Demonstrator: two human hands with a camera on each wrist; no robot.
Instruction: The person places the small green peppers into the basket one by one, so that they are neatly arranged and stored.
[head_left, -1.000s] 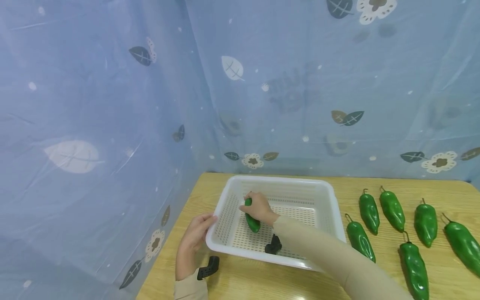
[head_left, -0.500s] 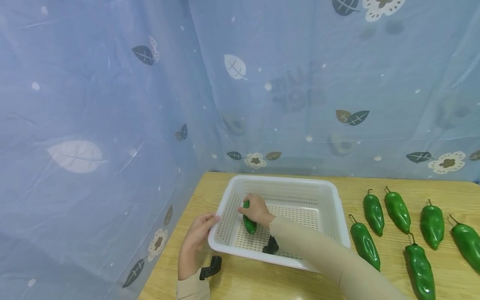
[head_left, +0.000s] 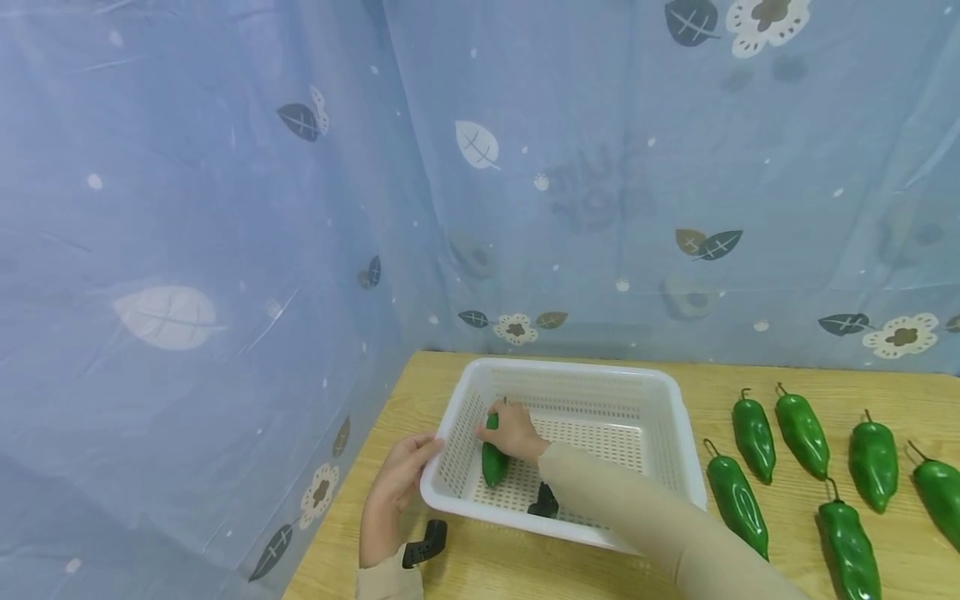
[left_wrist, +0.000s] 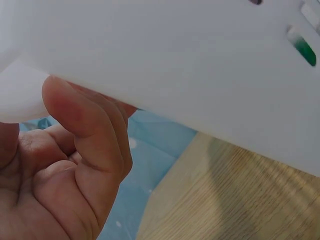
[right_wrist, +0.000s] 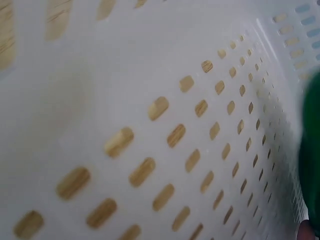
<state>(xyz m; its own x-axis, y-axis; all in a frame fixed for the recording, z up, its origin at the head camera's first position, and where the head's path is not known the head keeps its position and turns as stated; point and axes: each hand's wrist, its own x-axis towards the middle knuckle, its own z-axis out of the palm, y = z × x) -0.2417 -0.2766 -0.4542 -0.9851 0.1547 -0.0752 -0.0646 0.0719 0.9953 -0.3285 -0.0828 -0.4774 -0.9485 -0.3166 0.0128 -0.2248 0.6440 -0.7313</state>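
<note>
Our right fingers [head_left: 489, 434] pinch a green pepper [head_left: 493, 467] inside the white basket [head_left: 577, 365]; our left fingers [left_wrist: 82, 115] grip the basket's rim. Probably light, firm and slick, the pepper is best held mid-body, where we have it.

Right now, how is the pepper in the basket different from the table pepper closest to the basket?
The basket pepper is held in the right hand; the table pepper isn't. The basket pepper looks nearly straight up-and-down in the head view; the table pepper slants. Both are green.
</note>
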